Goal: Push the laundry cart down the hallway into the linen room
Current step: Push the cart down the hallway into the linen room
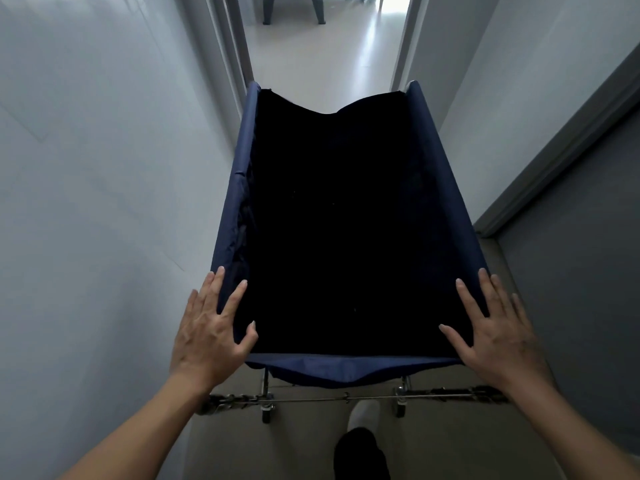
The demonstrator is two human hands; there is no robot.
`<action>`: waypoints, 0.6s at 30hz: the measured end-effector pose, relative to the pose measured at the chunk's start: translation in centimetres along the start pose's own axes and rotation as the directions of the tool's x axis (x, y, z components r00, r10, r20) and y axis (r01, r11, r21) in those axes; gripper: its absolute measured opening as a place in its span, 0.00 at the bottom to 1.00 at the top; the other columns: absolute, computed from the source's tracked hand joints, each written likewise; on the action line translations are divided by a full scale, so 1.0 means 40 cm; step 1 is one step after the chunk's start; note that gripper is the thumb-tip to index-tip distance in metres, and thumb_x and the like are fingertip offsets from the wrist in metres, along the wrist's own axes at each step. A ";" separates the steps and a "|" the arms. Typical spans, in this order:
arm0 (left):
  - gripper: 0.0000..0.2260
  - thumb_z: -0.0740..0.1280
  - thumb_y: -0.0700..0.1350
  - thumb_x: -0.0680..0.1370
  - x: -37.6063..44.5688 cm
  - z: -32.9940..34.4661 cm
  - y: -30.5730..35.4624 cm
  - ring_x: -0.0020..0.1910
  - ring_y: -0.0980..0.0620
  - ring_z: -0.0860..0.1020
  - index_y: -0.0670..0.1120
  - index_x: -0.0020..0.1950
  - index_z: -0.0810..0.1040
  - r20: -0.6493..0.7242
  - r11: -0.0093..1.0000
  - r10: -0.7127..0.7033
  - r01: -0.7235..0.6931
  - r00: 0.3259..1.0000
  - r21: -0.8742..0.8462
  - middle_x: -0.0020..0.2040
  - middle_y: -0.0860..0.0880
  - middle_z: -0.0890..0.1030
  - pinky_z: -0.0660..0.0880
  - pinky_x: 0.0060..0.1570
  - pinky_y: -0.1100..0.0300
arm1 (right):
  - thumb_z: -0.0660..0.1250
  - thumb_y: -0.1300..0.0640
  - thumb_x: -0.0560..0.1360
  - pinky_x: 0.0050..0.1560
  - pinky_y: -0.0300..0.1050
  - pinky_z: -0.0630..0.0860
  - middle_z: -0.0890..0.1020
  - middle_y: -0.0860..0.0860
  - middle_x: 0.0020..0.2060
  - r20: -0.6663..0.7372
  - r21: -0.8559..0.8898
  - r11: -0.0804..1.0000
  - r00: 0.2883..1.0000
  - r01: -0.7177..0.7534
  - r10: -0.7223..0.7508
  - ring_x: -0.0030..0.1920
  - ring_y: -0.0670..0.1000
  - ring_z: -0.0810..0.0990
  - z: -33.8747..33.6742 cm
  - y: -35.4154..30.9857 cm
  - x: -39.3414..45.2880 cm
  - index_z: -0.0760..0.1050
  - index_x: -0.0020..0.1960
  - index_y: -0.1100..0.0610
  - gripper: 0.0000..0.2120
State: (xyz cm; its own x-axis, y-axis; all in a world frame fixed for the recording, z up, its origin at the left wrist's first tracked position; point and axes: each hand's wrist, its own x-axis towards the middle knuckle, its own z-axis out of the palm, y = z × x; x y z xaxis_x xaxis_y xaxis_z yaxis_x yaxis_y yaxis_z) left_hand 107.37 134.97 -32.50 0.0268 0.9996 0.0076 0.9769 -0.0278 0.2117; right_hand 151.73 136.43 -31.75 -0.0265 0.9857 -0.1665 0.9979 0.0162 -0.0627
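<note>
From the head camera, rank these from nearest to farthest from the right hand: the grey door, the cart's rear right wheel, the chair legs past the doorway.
1. Rear right wheel, just below and inward of the right hand.
2. Grey door, on the right-hand wall beside it.
3. Chair legs, far ahead in the room past the doorway.
</note>
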 end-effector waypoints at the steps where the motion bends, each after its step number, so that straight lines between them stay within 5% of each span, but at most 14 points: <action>1: 0.34 0.56 0.61 0.75 0.028 0.000 -0.001 0.81 0.39 0.59 0.48 0.78 0.67 -0.006 1.000 0.006 -0.006 1.000 -0.001 0.82 0.39 0.59 0.59 0.78 0.39 | 0.34 0.22 0.73 0.84 0.63 0.53 0.47 0.57 0.85 -0.003 -0.005 1.000 1.000 0.003 -0.003 0.86 0.59 0.49 -0.003 0.002 0.028 0.52 0.85 0.51 0.50; 18: 0.35 0.56 0.63 0.75 0.591 0.017 -0.009 0.83 0.40 0.53 0.47 0.79 0.66 0.018 1.000 0.018 -0.018 1.000 -0.004 0.83 0.39 0.55 0.57 0.79 0.43 | 0.50 0.30 0.76 0.83 0.63 0.53 0.49 0.61 0.85 -0.088 0.011 0.998 0.994 0.069 -0.068 0.85 0.61 0.49 -0.062 0.043 0.589 0.54 0.85 0.53 0.44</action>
State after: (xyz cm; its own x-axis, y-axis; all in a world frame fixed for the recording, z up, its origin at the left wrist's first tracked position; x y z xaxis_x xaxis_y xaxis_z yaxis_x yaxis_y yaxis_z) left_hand 107.81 158.60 -33.04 0.0477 0.9988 -0.0060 0.9755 -0.0453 0.2153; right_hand 152.96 160.08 -33.35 -0.0889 0.9932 -0.0749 0.9929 0.0825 -0.0852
